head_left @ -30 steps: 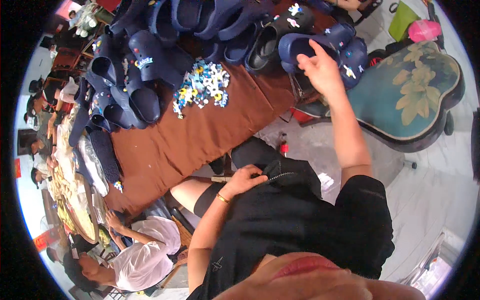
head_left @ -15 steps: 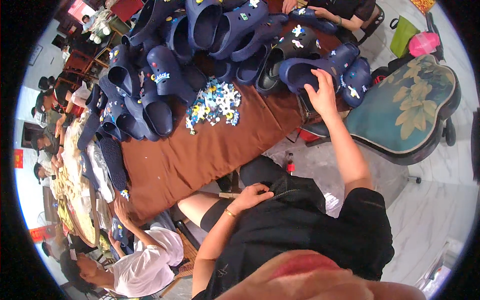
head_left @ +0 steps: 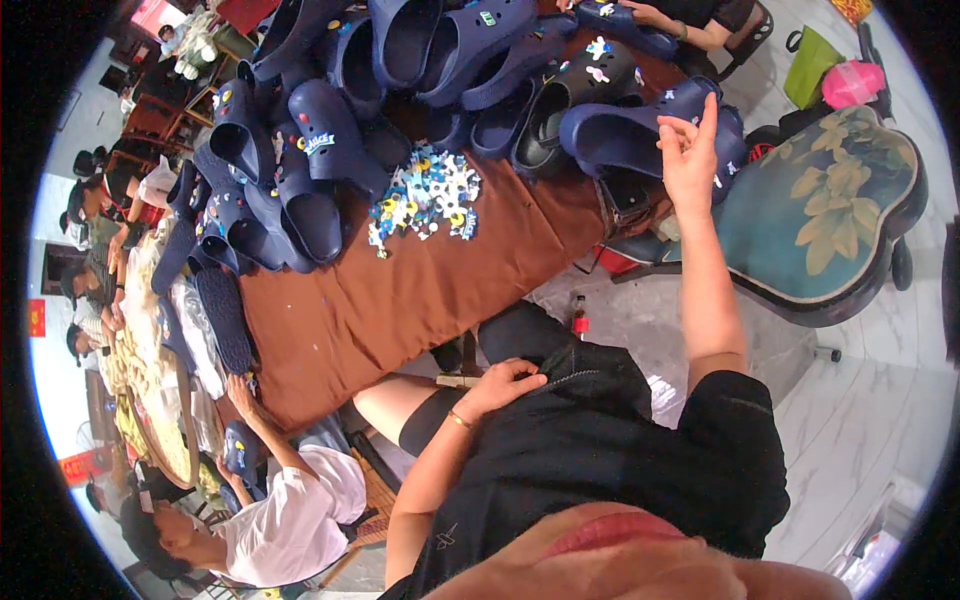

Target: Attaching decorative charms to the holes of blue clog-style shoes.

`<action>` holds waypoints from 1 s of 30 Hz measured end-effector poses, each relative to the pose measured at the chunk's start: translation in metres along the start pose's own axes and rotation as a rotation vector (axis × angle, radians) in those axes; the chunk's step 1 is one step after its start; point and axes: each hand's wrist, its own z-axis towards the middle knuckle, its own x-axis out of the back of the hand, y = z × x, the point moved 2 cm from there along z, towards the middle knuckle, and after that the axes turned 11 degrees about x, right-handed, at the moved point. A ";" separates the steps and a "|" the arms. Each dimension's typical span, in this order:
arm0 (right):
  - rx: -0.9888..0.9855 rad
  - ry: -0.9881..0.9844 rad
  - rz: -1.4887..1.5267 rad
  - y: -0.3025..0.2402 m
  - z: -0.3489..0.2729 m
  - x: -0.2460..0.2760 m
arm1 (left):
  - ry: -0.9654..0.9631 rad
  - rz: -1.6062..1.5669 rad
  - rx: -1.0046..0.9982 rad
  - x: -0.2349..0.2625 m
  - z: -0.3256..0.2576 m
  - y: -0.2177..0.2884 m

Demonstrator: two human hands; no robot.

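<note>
My right hand point(head_left: 688, 158) is raised at the table's right end, just in front of a navy clog point(head_left: 625, 125) with small charms on it. Its index finger points up and the other fingers curl toward the thumb; whether they pinch something small I cannot tell. My left hand point(head_left: 505, 384) rests on the black garment point(head_left: 600, 440) over my lap, fingers loosely curved, holding nothing. A heap of colourful small charms point(head_left: 428, 195) lies on the brown tablecloth point(head_left: 400, 300), left of my right hand.
Many navy clogs point(head_left: 320, 160) are piled along the table's far side. A teal flowered chair point(head_left: 830, 210) stands to the right. A person in a white shirt point(head_left: 290, 520) sits at lower left, and another person's hand point(head_left: 640, 12) works at the far edge.
My right hand has lifted off the clog and turned palm inward with the index finger up. The view has shifted, so the table sits lower in the picture. My left hand stays on my lap.
</note>
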 end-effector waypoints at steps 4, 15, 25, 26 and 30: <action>-0.038 -0.032 0.005 0.006 -0.004 -0.001 | 0.000 0.002 -0.005 0.001 -0.001 0.004; -0.035 -0.025 -0.016 0.007 -0.005 -0.002 | -0.085 0.020 0.032 0.000 0.002 -0.003; 0.015 0.003 0.157 0.014 -0.017 -0.005 | 0.038 0.011 -0.077 -0.001 0.005 -0.009; -0.029 -0.154 0.209 0.020 -0.028 -0.006 | 0.030 0.009 -0.068 -0.001 0.004 -0.008; -0.378 -0.832 0.388 0.017 -0.104 -0.009 | -0.007 0.032 -0.044 -0.001 0.003 -0.007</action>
